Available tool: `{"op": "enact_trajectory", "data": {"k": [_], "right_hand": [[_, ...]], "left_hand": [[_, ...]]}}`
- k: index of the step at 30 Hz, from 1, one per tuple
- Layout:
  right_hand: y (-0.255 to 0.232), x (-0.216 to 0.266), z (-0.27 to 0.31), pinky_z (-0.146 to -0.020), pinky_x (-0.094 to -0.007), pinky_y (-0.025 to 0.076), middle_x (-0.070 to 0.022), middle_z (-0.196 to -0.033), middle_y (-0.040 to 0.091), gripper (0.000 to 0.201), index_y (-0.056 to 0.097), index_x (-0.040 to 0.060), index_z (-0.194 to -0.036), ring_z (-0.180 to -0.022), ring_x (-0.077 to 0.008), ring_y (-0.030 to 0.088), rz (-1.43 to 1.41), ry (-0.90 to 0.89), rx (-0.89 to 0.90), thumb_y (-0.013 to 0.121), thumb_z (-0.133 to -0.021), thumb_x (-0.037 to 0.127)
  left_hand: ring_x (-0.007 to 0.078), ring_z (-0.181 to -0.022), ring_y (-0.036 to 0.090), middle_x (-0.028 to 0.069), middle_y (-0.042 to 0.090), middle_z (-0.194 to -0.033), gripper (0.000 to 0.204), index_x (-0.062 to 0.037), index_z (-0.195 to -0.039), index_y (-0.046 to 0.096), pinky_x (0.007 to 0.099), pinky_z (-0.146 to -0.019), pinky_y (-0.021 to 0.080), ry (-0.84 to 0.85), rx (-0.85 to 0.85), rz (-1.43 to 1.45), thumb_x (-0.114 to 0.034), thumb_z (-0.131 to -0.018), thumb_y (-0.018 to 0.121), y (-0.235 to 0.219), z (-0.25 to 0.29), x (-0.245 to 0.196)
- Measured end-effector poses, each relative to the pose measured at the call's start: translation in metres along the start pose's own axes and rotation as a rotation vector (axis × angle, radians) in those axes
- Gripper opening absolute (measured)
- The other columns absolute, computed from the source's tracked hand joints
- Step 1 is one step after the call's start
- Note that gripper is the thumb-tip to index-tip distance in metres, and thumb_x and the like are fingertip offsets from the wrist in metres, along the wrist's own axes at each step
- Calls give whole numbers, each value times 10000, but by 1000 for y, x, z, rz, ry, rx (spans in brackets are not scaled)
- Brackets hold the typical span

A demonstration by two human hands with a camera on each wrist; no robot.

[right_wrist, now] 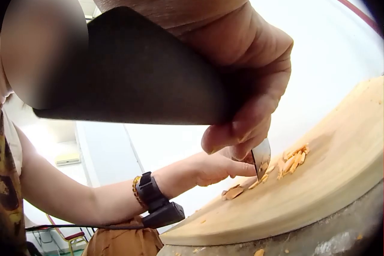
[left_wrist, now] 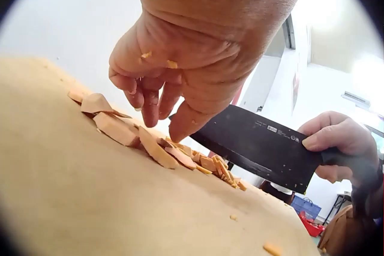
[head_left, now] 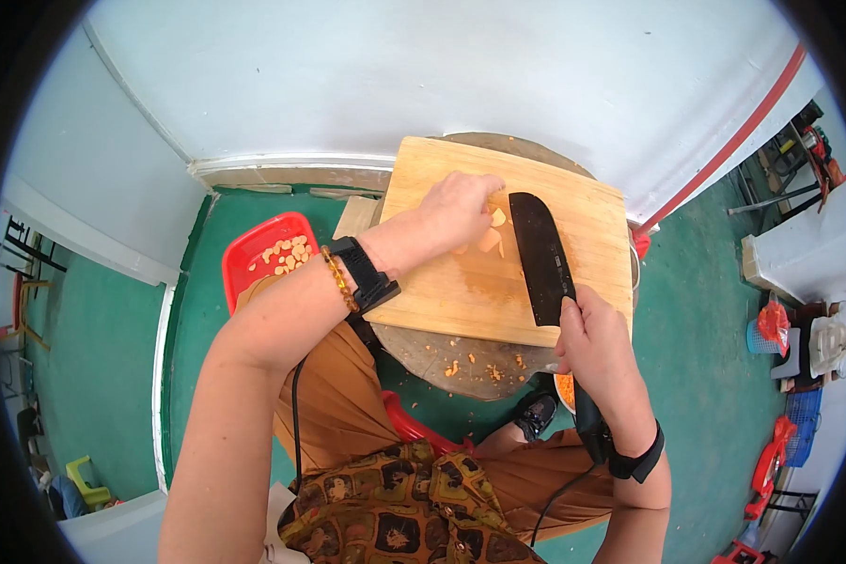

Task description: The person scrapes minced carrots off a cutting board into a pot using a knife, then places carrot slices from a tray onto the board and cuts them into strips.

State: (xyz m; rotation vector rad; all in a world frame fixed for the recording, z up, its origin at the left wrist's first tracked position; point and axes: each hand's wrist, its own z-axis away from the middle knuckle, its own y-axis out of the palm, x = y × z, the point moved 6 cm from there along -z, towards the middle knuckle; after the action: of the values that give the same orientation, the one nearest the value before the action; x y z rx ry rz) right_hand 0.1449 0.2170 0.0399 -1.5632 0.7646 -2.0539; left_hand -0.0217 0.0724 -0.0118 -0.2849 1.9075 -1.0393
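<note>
A black cleaver stands over the wooden cutting board, its handle gripped by my right hand. To the blade's left, my left hand reaches over orange slices. In the left wrist view the fingers of my left hand point down, loosely bent, just above or at the slices; contact is unclear. Thin cut strips lie beyond them, beside the cleaver. From the right wrist, the blade's edge is close to my left fingertips, and strips lie past it.
A red basin with orange pieces sits on the green floor at left. The board rests on a round stump strewn with crumbs. Beside my right hand is a bowl of orange bits. A pale wall stands behind the board.
</note>
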Motion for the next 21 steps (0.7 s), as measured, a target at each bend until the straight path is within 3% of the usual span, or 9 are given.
{"op": "enact_trajectory", "data": {"k": [2,5,8,11,14,17,21], "right_hand": [[-2,0,0,-421,-373,477,-182,-555,539,200,502,-33,-849,-427,-280,586,3,17,-13,437,-939,134],[-5,-1,0,-407,-361,475,-173,-559,529,212,481,-35,-819,-422,-270,578,-12,42,-35,439,-938,135],[-6,0,0,-399,-352,476,-160,-555,519,218,472,-36,-808,-417,-259,570,-19,49,-36,441,-937,137],[-7,1,0,-404,-355,485,-158,-558,522,219,472,-36,-806,-422,-258,570,-16,53,-32,440,-935,137],[-8,1,0,-409,-354,492,-155,-555,521,219,474,-38,-809,-434,-255,575,-6,53,-24,437,-935,137],[-9,1,0,-422,-354,499,-156,-558,526,213,493,-43,-836,-440,-253,577,-13,51,-19,434,-935,137],[-7,3,0,-433,-352,497,-154,-558,531,202,518,-41,-882,-435,-248,576,-47,47,-14,435,-934,136]], "left_hand": [[327,-805,622,138,663,-814,341,-55,-1063,642,409,-702,487,131,-29,-139,-50,-722,639,3,-2,-4],[340,-811,601,127,647,-795,241,-79,-966,655,423,-695,471,118,86,-220,-82,-725,654,11,-4,-7],[359,-786,585,133,630,-777,161,-68,-887,650,435,-669,459,109,54,-168,-84,-727,649,12,-5,-8],[333,-786,604,134,642,-792,171,-59,-898,663,411,-673,476,104,116,-170,-76,-728,660,15,-9,-7],[244,-732,628,106,656,-780,217,-50,-935,676,340,-654,493,8,-2,104,-60,-719,687,11,-8,0],[151,-689,618,72,659,-768,252,-38,-966,682,274,-646,496,-156,89,201,-40,-715,704,-5,-5,-1],[129,-674,605,58,652,-753,224,-18,-950,683,260,-649,495,-272,174,451,-34,-727,698,0,1,6]]}}
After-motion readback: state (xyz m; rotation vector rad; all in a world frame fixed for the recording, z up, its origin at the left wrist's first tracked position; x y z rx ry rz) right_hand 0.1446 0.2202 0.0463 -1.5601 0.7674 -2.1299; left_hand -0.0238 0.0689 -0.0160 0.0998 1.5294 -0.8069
